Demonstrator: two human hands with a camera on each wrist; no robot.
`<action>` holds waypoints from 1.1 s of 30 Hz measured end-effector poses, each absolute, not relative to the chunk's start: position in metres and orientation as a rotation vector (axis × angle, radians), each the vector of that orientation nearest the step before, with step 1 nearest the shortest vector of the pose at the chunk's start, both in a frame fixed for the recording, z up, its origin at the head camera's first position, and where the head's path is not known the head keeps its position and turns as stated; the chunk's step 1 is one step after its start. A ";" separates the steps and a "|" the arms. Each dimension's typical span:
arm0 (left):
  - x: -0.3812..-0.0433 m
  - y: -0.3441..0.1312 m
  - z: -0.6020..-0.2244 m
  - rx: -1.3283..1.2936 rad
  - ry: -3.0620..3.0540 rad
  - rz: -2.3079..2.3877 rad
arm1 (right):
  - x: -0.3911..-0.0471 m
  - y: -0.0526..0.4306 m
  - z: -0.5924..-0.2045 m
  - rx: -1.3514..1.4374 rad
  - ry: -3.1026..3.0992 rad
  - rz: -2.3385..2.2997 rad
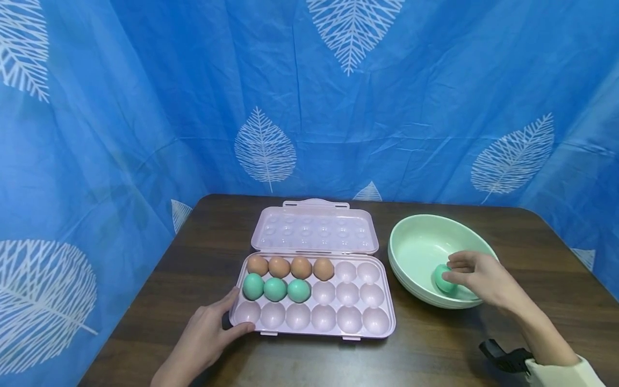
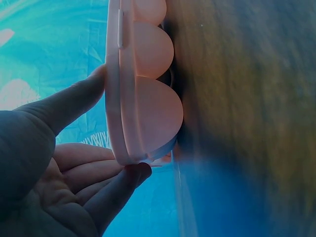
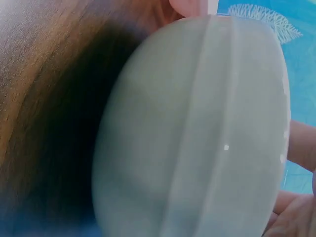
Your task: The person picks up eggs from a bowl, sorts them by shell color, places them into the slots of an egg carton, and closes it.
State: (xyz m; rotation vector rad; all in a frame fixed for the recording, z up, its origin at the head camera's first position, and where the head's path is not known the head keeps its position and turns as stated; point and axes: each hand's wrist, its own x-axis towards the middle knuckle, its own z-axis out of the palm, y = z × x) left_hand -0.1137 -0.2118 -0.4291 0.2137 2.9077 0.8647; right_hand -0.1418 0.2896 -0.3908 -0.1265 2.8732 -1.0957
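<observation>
A pale pink egg carton point(image 1: 333, 334) lies with its lid up. Several brown eggs point(image 1: 301, 267) fill part of its back row, and 3 green eggs point(image 1: 275, 289) sit in the left of the middle row. My left hand point(image 1: 205, 336) grips the carton's near left corner; in the left wrist view the thumb lies on the rim and a fingertip beneath the corner. My right hand point(image 1: 488, 277) reaches into a light green bowl point(image 1: 416, 242), with thumb and fingers at another green egg point(image 1: 443, 279). Whether they pinch that egg is unclear; the bowl wall point(image 3: 197, 123) hides it in the right wrist view.
The carton's raised lid point(image 1: 314, 231) leans back behind the egg rows. The bowl appears stacked on a second one, right of the carton. A blue leaf-patterned cloth point(image 1: 387, 118) hangs behind the dark wooden table point(image 1: 203, 242).
</observation>
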 end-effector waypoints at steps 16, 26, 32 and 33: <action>-0.113 -0.212 -0.431 0.225 2.921 0.870 | -0.154 0.274 -0.397 -0.172 2.850 -1.031; -0.114 -0.212 -0.431 0.216 2.917 0.862 | -0.170 0.266 -0.405 -0.155 2.763 -1.085; -0.113 -0.212 -0.430 0.216 2.920 0.874 | -0.179 0.262 -0.409 -0.150 2.734 -1.113; -0.113 -0.212 -0.430 0.218 2.923 0.875 | -0.180 0.261 -0.410 -0.157 2.736 -1.116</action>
